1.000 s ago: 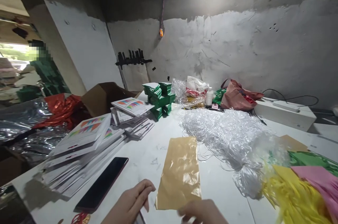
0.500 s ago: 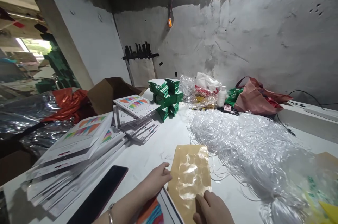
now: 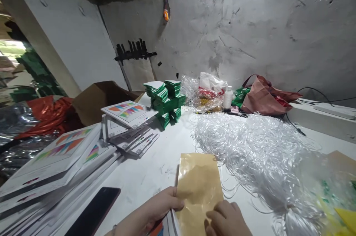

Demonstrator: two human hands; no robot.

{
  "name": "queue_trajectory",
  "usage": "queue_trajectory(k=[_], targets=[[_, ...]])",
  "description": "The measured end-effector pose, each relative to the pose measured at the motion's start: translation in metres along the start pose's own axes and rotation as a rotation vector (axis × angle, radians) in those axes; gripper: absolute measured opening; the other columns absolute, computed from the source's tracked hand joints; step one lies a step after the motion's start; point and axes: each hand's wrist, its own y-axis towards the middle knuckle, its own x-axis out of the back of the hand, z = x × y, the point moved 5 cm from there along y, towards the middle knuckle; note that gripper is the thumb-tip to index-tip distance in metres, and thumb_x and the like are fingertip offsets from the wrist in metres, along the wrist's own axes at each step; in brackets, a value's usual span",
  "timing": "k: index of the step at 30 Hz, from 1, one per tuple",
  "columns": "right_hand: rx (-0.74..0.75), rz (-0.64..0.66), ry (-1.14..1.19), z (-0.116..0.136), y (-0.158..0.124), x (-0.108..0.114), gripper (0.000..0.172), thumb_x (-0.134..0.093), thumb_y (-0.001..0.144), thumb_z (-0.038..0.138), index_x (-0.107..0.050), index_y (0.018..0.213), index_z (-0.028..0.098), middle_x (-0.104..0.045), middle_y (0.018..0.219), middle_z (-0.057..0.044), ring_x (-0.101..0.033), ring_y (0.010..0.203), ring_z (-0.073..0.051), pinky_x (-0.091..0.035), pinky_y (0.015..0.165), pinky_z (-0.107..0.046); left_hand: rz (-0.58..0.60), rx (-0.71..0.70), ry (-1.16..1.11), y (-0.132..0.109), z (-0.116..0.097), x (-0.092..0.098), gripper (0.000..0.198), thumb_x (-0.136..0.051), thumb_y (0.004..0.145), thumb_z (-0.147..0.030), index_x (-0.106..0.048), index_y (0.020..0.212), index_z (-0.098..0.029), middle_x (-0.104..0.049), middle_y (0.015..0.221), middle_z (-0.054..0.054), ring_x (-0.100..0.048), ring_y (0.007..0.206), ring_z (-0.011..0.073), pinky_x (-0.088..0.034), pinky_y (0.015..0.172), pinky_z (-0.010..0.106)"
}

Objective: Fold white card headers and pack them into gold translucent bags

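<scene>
A tan, glossy sheet stands out at the front of the white table, its top edge pointing away from me. My left hand grips its left edge, thumb lying over the front. Curled against the sheet's lower right side are the fingers of my right hand, the thumb partly hidden. Under my left wrist, printed cards show white edges and a bit of orange and blue. A dark phone lies left of my left forearm.
Printed white packs are piled at left, with more behind. Green bundles are stacked at the back. A mass of shiny white string spreads at right. Behind it stand a white bottle and a reddish bag.
My left thumb has moved onto the sheet's face, where it was beside the edge. The round shiny patches on the sheet no longer show clearly. The view has turned slightly right.
</scene>
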Motion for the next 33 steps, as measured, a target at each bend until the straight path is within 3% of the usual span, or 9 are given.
queue_trajectory(k=[2, 4, 8, 12, 15, 22, 26, 29, 33], targets=[[-0.037, -0.045, 0.114, -0.006, 0.018, 0.025, 0.023, -0.062, 0.081, 0.014, -0.062, 0.1, 0.026, -0.066, 0.086, -0.002, -0.06, 0.076, -0.02, -0.039, 0.07, -0.033, 0.01, -0.003, 0.0, -0.003, -0.002, -0.004, 0.037, -0.067, 0.058, -0.012, -0.081, 0.091, -0.017, -0.082, 0.084, 0.005, -0.072, 0.084, 0.0259, -0.052, 0.082, 0.033], [-0.05, -0.002, 0.202, -0.009, 0.037, 0.042, 0.033, -0.061, 0.08, 0.008, -0.063, 0.107, 0.028, -0.067, 0.103, -0.004, -0.061, 0.091, -0.022, -0.04, 0.08, -0.035, 0.029, -0.008, 0.0, -0.009, -0.005, -0.009, 0.04, -0.066, 0.058, -0.012, -0.081, 0.094, -0.016, -0.082, 0.086, 0.005, -0.072, 0.085, 0.0261, -0.051, 0.083, 0.033], [0.03, 0.122, 0.267, -0.006, 0.062, 0.052, 0.033, -0.07, 0.079, 0.015, -0.064, 0.108, 0.031, -0.061, 0.127, -0.003, -0.053, 0.123, -0.027, -0.031, 0.104, -0.045, 0.078, -0.027, -0.037, -0.02, -0.01, -0.018, 0.038, -0.072, 0.063, -0.019, -0.08, 0.1, -0.018, -0.082, 0.094, 0.006, -0.071, 0.091, 0.0271, -0.05, 0.085, 0.034], [0.07, 0.098, 0.31, 0.002, 0.066, 0.054, 0.028, -0.069, 0.082, 0.018, -0.063, 0.106, 0.03, -0.066, 0.117, 0.0, -0.058, 0.118, -0.021, -0.019, 0.114, -0.044, 0.141, -0.085, -0.067, -0.03, -0.013, -0.023, 0.042, -0.079, 0.067, -0.025, -0.078, 0.108, -0.016, -0.081, 0.101, 0.009, -0.07, 0.094, 0.0259, -0.049, 0.085, 0.032], [0.084, 0.017, 0.337, 0.01, 0.065, 0.064, 0.027, -0.068, 0.084, 0.02, -0.06, 0.109, 0.027, -0.067, 0.114, -0.002, -0.063, 0.11, -0.018, -0.016, 0.116, -0.043, 0.23, -0.106, -0.128, -0.037, -0.015, -0.03, 0.049, -0.081, 0.073, -0.033, -0.073, 0.118, -0.016, -0.079, 0.107, 0.012, -0.07, 0.101, 0.0306, -0.047, 0.095, 0.04], [0.154, -0.07, 0.326, 0.017, 0.069, 0.085, 0.014, -0.062, 0.093, 0.02, -0.065, 0.104, 0.027, -0.068, 0.1, 0.0, -0.065, 0.098, -0.015, -0.026, 0.111, -0.043, 0.27, -0.067, -0.19, -0.047, -0.02, -0.04, 0.05, -0.084, 0.071, -0.036, -0.075, 0.115, -0.014, -0.079, 0.106, 0.014, -0.072, 0.098, 0.0332, -0.047, 0.098, 0.043], [0.202, -0.065, 0.332, 0.016, 0.07, 0.089, 0.01, -0.062, 0.096, 0.021, -0.069, 0.101, 0.027, -0.069, 0.089, 0.001, -0.062, 0.08, -0.014, -0.038, 0.091, -0.038, 0.274, -0.072, -0.161, -0.049, -0.024, -0.044, 0.052, -0.086, 0.068, -0.036, -0.076, 0.114, -0.014, -0.079, 0.105, 0.013, -0.071, 0.098, 0.0323, -0.046, 0.097, 0.041], [0.237, -0.054, 0.39, 0.016, 0.069, 0.087, 0.012, -0.061, 0.098, 0.025, -0.071, 0.104, 0.026, -0.068, 0.086, -0.001, -0.058, 0.078, -0.015, -0.041, 0.077, -0.032, 0.242, -0.098, -0.13, -0.048, -0.026, -0.043, 0.052, -0.089, 0.064, -0.038, -0.078, 0.11, -0.016, -0.08, 0.099, 0.01, -0.069, 0.098, 0.0313, -0.045, 0.097, 0.04], [0.199, -0.03, 0.459, 0.017, 0.07, 0.085, 0.012, -0.06, 0.098, 0.027, -0.072, 0.1, 0.025, -0.067, 0.081, 0.0, -0.055, 0.074, -0.015, -0.04, 0.072, -0.029, 0.213, -0.118, -0.069, -0.042, -0.022, -0.039, 0.049, -0.091, 0.062, -0.043, -0.08, 0.103, -0.019, -0.08, 0.092, 0.006, -0.068, 0.094, 0.028, -0.046, 0.09, 0.035]])
